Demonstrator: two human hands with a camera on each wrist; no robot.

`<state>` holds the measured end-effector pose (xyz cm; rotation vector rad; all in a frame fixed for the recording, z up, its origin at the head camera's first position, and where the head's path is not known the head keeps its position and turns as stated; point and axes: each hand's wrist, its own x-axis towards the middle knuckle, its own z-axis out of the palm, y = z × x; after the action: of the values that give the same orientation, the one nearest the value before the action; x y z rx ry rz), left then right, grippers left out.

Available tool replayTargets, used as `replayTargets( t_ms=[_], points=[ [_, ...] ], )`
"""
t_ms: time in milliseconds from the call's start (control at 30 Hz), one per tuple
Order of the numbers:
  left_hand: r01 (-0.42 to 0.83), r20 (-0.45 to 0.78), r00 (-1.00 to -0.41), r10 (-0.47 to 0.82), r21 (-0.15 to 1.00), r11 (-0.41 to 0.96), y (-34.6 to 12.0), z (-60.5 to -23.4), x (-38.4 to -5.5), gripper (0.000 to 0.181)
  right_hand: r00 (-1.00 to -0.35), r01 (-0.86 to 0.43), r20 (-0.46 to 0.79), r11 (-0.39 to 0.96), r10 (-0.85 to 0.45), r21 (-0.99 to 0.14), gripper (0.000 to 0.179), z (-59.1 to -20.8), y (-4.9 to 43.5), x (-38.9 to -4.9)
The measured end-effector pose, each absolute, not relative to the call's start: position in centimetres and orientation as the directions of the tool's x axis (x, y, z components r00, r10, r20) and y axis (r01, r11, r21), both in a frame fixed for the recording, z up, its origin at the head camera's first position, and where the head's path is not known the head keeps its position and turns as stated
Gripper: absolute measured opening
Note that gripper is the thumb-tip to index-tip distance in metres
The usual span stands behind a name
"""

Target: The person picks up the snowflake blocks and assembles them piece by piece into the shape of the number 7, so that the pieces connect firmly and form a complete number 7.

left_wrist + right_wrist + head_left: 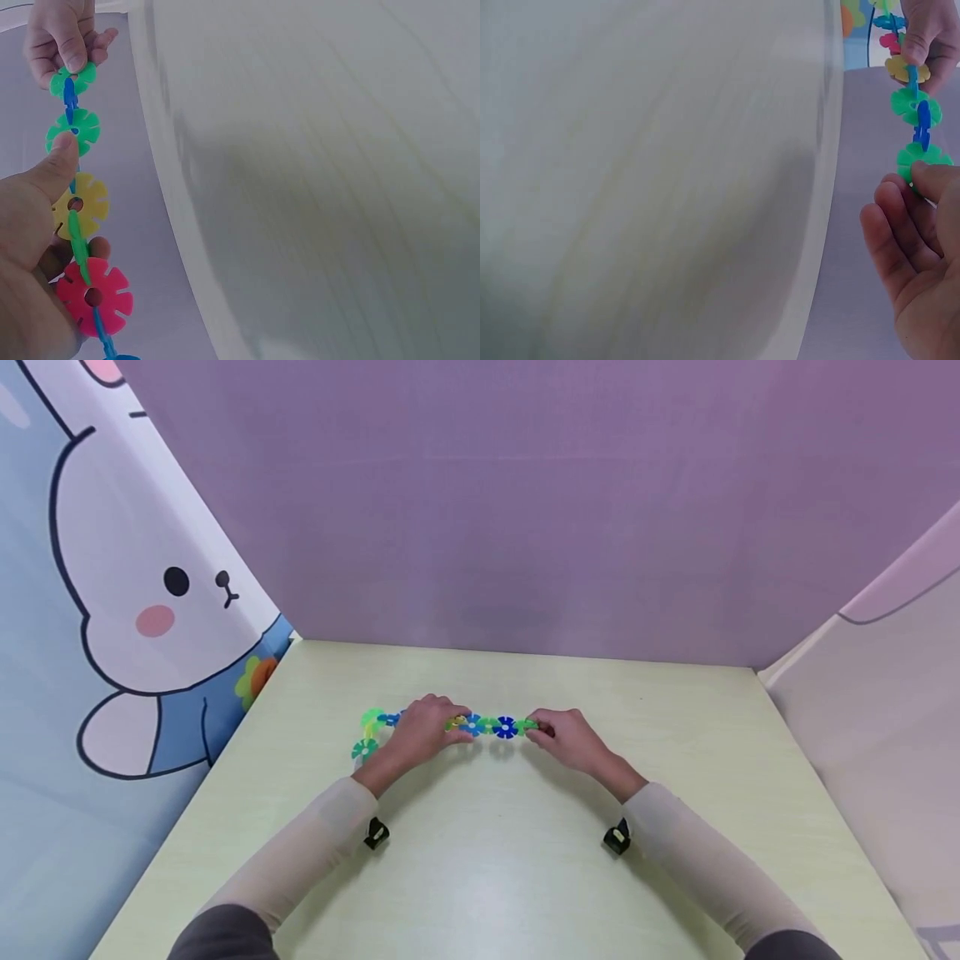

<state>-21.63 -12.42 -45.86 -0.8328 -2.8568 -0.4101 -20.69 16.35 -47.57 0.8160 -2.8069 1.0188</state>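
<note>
A chain of interlocking plastic snowflake discs, with a dark blue disc (505, 727) in its right part, stretches between the two hands above the table. My left hand (423, 731) grips the chain partway along, its thumb against a green disc (88, 127). Close to those fingers are a yellow disc (95, 214) and a red disc (114, 301). My right hand (573, 739) pinches the green end disc (909, 156) between thumb and fingertips. Beyond the left hand the chain bends toward the near side, down to a green disc (365, 749). The left hand hides part of the chain.
The pale tabletop (480, 877) lies under both arms. A purple panel (510, 510) rises at its back edge, with a rabbit-print cloth (187, 652) on the left and a pale cloth (885, 718) on the right.
</note>
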Motion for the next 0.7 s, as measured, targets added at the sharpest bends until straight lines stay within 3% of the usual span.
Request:
replayTargets(
  t_ms=[700],
  points=[
    [0.524,0.199,-0.849,0.489,0.206,0.826,-11.91,-45.71,-21.37,0.046,-0.858,-0.505,0.265,0.633,-0.439,-0.587,0.006,-48.08,16.26,-20.42]
  ],
)
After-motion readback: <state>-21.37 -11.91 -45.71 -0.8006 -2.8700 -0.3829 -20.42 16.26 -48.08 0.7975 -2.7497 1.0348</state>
